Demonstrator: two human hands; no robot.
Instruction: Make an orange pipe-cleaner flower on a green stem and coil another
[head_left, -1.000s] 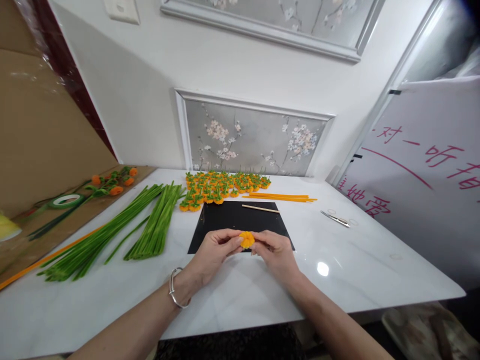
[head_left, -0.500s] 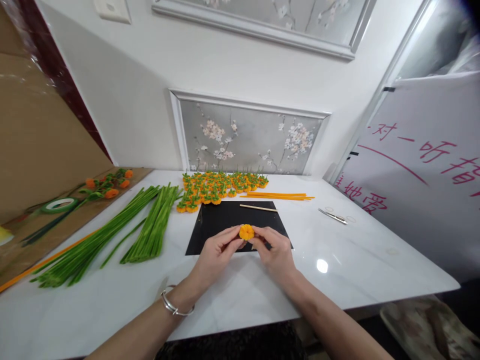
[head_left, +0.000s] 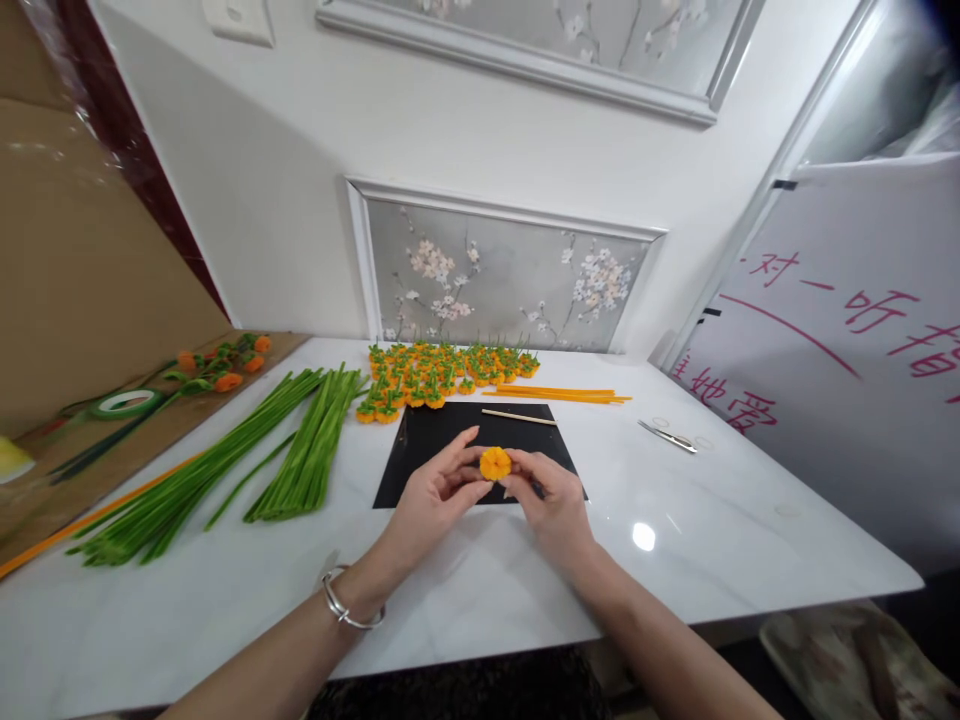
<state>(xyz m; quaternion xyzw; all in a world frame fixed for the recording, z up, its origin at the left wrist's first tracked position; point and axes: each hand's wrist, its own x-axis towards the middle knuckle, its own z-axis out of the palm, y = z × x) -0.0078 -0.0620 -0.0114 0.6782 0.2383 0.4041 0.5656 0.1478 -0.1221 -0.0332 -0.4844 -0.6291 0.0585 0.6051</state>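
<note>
A small orange pipe-cleaner flower (head_left: 495, 463) is held up over the near part of the black mat (head_left: 442, 435), its petals facing me. My right hand (head_left: 551, 495) pinches it from the right between thumb and fingers. On the other side, my left hand (head_left: 442, 485) has its thumb and bent fingers against the flower's edge, while its index finger is lifted away. A silver bangle (head_left: 349, 605) circles my left wrist. Whatever is behind the flower is hidden by the petals and fingers.
Behind the mat stand many orange flowers with green tops (head_left: 420, 375). Green pipe cleaners (head_left: 307, 460) lie in bundles at left, orange pipe cleaners (head_left: 562, 395) at the back. A thin stick (head_left: 519, 417) rests on the mat; scissors (head_left: 667, 436) lie right, green tape (head_left: 127, 403) far left.
My left index finger has lifted off the flower and straightened upward. The flower stays in nearly the same place between my hands, and the view has shifted slightly.
</note>
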